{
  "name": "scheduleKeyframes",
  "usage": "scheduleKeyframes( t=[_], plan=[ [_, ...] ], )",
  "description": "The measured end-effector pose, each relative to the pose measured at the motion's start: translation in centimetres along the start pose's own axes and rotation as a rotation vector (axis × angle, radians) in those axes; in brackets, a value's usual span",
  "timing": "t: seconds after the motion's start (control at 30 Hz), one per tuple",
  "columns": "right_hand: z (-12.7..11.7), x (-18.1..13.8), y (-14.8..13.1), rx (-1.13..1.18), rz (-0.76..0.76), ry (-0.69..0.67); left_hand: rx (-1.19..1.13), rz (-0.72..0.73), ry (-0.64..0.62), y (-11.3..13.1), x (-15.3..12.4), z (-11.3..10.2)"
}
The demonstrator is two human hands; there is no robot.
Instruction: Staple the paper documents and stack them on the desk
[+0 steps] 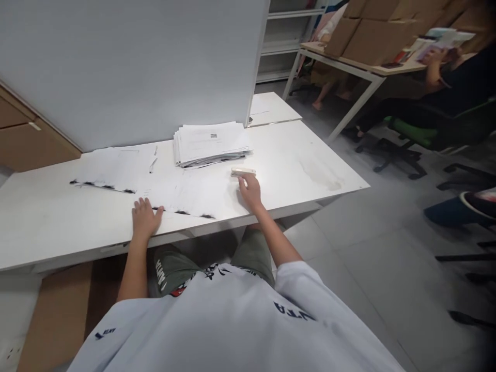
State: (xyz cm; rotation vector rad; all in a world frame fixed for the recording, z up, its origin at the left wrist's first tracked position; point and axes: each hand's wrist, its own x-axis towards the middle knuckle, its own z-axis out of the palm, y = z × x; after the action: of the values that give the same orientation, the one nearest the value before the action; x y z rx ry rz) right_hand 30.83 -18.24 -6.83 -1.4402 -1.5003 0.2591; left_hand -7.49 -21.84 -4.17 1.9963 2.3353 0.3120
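My left hand (145, 217) lies flat on the white desk (58, 217), fingers spread, pressing the near corner of a sheet of paper (182, 194) with a dark printed edge. My right hand (250, 190) rests on the desk with fingers stretched toward a small cream stapler (243, 171), its fingertips just touching or nearly touching it. A thick stack of printed papers (209, 143) sits behind the stapler. A second set of sheets (112, 168) lies to the left.
A white partition (135, 67) stands along the back of the desk. Another person sits at the right on a green chair (414, 134) beside a table with cardboard boxes (372, 31). Grey floor lies to the right.
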Motion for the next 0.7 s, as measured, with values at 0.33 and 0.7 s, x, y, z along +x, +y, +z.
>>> scheduleKeyframes(
  t=[0.33, 0.7],
  plan=[
    [1.3, -3.6, -2.0, -0.223, 0.052, -0.383, -0.092, 0.333, 0.029, 3.8, -8.0, 2.5],
    [-0.6, -5.4, -3.9, -0.366, -0.070, -0.410, -0.111, 0.121, 0.128, 6.7, -7.7, 2.6]
  ],
)
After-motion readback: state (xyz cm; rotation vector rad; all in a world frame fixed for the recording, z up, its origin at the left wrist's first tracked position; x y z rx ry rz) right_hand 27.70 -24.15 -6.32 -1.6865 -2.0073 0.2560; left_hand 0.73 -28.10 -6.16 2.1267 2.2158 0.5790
